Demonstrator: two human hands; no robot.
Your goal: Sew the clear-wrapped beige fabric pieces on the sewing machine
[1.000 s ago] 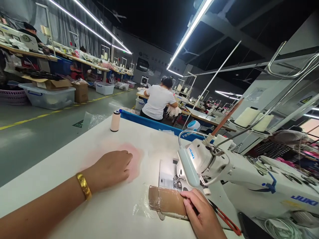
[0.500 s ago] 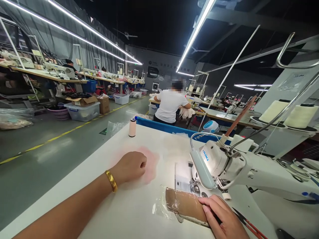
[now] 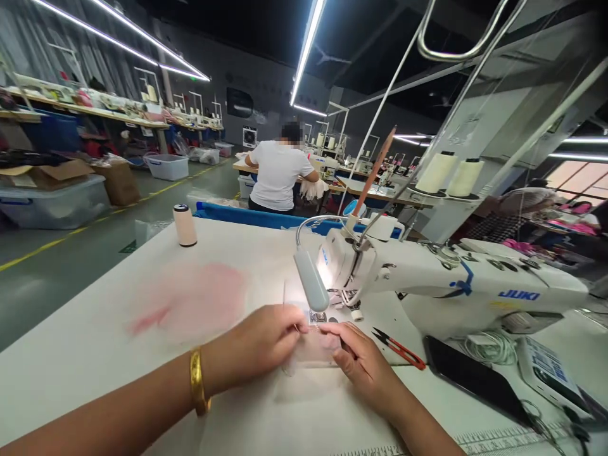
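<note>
My left hand (image 3: 270, 339) is closed at the fingertips on a thin, pale pink piece of sheer fabric (image 3: 313, 351) in front of the sewing machine's needle area. From the other side my right hand (image 3: 363, 361) pinches the same fabric, its index finger near the presser foot (image 3: 317, 316). The fabric is see-through, so its edges are hard to make out. The white JUKI sewing machine (image 3: 380, 259) stands just beyond both hands, its grey lamp arm (image 3: 311, 278) hanging over the lit plate. More sheer pink material (image 3: 204, 297), blurred, lies on the white table to the left.
A peach thread spool (image 3: 184, 226) stands at the table's far left. Right of my hands lie red-handled thread snips (image 3: 399, 348), a black phone (image 3: 475, 377), a coiled cable (image 3: 489, 348) and a ruler (image 3: 513, 440). A person in a white shirt (image 3: 278, 174) sits ahead.
The view has turned right. The brown, plastic-wrapped piece under my right hand is out of sight. My left hand has come over to the needle area, and both hands now hold sheer fabric.
</note>
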